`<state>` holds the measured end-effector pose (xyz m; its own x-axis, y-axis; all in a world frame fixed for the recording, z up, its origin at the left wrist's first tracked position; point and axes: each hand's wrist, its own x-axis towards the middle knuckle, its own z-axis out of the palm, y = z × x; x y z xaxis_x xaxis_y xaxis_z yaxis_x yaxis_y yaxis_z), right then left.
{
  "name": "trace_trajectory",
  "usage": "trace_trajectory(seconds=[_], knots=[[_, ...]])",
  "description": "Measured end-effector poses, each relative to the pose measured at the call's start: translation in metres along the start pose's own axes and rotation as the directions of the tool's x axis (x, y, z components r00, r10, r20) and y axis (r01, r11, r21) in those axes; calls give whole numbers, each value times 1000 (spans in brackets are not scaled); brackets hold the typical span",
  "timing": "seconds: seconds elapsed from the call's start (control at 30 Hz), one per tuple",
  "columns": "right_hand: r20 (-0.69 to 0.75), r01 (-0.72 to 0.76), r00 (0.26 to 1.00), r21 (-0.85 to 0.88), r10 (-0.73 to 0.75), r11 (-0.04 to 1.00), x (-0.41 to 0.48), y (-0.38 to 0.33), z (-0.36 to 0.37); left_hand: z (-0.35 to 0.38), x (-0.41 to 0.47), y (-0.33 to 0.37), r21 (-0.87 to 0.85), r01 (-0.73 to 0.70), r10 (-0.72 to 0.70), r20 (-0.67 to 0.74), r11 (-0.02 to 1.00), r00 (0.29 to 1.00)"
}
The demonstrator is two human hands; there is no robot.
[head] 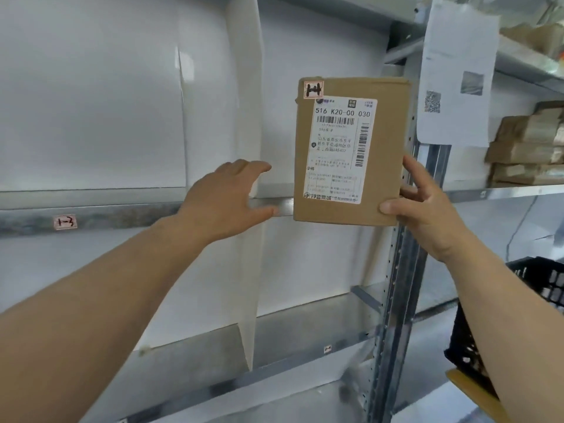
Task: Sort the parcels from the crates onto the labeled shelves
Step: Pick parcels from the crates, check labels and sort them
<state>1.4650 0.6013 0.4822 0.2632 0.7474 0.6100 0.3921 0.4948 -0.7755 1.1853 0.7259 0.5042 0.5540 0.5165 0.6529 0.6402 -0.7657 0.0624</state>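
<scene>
Here we go: our right hand [427, 209] pinches the parcel [348, 148] at its lower right corner, thumb on the front and fingers behind, holding it upright in the air just right of the white divider [244, 148]. Our left hand [225, 196] hangs open, fingers spread, in front of the divider and apart from the box. The parcel's tag [313, 89] seems to read 1-4, and the shelf label [65, 222] well left of the divider reads 1-3, so we judge the bay right of the divider is ours. Best bring the left hand under the box, tip it flat and slide it in over the shelf rail [122, 212] without knocking the divider. Far right of the divider, the next shelf holds stacked brown parcels [525, 141]. The black crate [549, 285] sits lower right, its contents hidden from us.
</scene>
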Motion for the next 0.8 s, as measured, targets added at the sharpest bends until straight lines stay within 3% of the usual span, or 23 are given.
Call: trace_trajectory(seconds=[0.27,0.47,0.57,0.8], knots=[[88,53,994,86,-61,995,86,46,-38,30,56,36,90,122,-119,-39,989,992],[146,23,989,108,-39,994,137,73,-27,62,102,54,-261,320,-326,20,911,945],[183,13,983,68,-25,998,155,82,-13,78,121,49,-377,400,-431,1,836,902],[239,-13,970,-163,52,987,177,103,16,106,139,30,-292,543,-568,0,787,823]])
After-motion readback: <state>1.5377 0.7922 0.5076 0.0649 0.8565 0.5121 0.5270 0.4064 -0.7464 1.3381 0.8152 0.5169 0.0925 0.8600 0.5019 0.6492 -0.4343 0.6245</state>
